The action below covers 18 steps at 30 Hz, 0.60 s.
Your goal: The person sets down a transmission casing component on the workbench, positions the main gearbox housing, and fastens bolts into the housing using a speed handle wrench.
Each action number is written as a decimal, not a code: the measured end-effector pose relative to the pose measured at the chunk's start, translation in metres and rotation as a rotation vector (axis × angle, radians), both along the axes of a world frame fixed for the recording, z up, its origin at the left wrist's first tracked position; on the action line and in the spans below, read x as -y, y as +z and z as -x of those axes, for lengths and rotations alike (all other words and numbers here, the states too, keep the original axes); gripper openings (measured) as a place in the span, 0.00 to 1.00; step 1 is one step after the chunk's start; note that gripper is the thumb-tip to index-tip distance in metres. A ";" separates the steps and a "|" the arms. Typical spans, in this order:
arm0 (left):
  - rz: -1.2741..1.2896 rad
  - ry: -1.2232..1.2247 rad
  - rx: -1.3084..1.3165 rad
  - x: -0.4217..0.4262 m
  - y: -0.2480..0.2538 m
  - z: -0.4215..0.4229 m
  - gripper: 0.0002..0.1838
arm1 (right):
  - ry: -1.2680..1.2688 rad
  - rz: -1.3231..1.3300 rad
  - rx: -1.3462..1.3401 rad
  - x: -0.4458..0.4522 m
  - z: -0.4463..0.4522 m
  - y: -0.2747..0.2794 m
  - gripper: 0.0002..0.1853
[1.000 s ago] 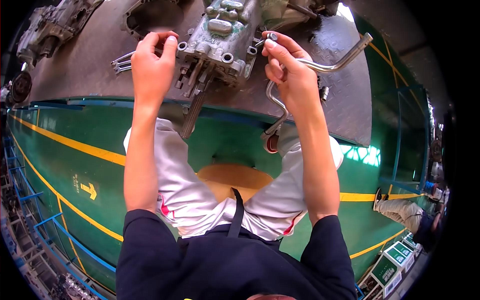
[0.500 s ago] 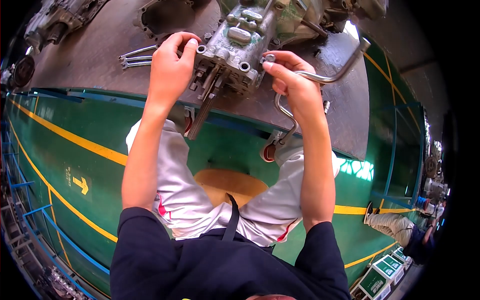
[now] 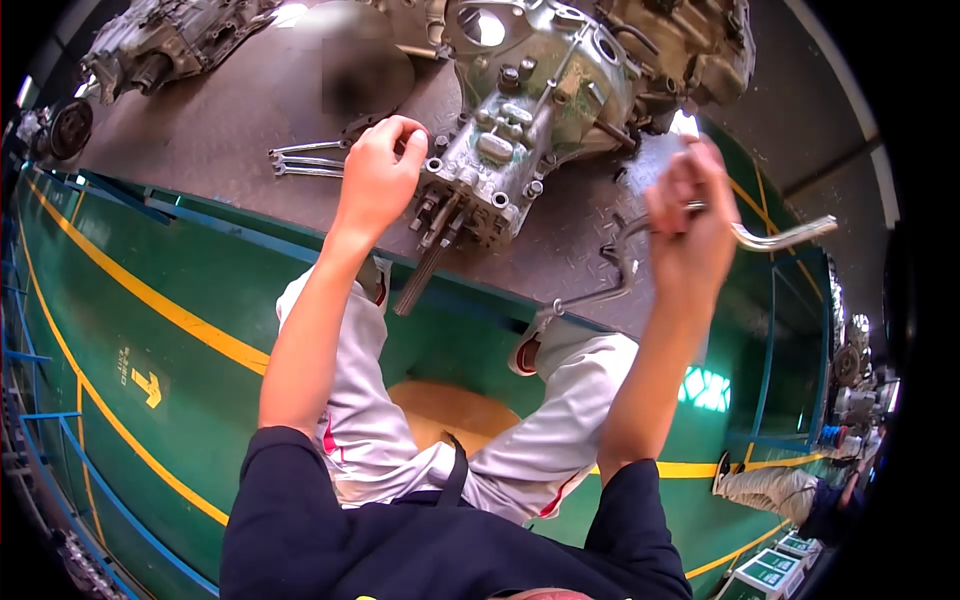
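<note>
My left hand [image 3: 382,172] is beside the left front corner of a metal gearbox housing [image 3: 495,150]. Its fingers are curled in with the thumb close to them; anything between them is hidden. A splined shaft [image 3: 424,278] sticks out of the housing toward me, past the table edge. On the housing's right side a bolt [image 3: 535,188] sits at a corner hole. My right hand [image 3: 695,215], smeared by motion, is closed round a crank-shaped speed wrench [image 3: 785,238]. The wrench's other end reaches down left to the table's front edge.
Several wrenches [image 3: 308,160] lie left of my left hand on the metal table [image 3: 220,140]. Another gearbox [image 3: 165,50] stands at the far left, more castings [image 3: 690,40] at the back right. A person [image 3: 790,490] is at the lower right, near boxes [image 3: 765,575].
My right hand has left the bolt at the housing and moved right onto the speed wrench, which has turned and shifted. My left hand stays beside the housing. The view has shifted.
</note>
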<state>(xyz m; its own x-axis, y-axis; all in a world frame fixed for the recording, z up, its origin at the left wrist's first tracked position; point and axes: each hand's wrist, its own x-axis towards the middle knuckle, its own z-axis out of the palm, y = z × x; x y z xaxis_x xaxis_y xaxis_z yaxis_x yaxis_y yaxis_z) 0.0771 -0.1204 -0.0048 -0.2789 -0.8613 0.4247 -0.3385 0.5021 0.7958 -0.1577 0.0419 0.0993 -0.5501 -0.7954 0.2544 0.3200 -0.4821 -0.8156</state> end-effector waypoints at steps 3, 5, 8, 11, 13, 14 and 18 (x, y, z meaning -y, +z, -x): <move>0.184 -0.013 -0.010 0.013 -0.004 0.010 0.11 | 0.250 0.281 0.002 -0.004 0.024 0.056 0.12; 0.111 -0.041 -0.086 0.032 0.004 0.021 0.11 | 0.328 0.388 -0.013 0.009 0.027 0.084 0.12; -0.103 -0.118 -0.353 0.081 0.024 0.046 0.11 | 0.484 0.422 -0.146 0.041 0.033 0.103 0.13; -0.021 -0.227 -0.385 0.074 0.061 0.069 0.13 | 0.122 0.351 -0.191 0.068 -0.006 0.113 0.08; 0.009 -0.433 -0.231 0.058 0.073 0.070 0.11 | 0.185 0.309 -0.176 0.082 -0.013 0.124 0.08; 0.012 -0.530 -0.178 0.045 0.083 0.066 0.11 | 0.254 0.269 -0.135 0.088 -0.019 0.127 0.08; 0.068 -0.805 -0.142 0.027 0.107 0.071 0.14 | 0.419 0.305 -0.265 0.109 -0.026 0.131 0.08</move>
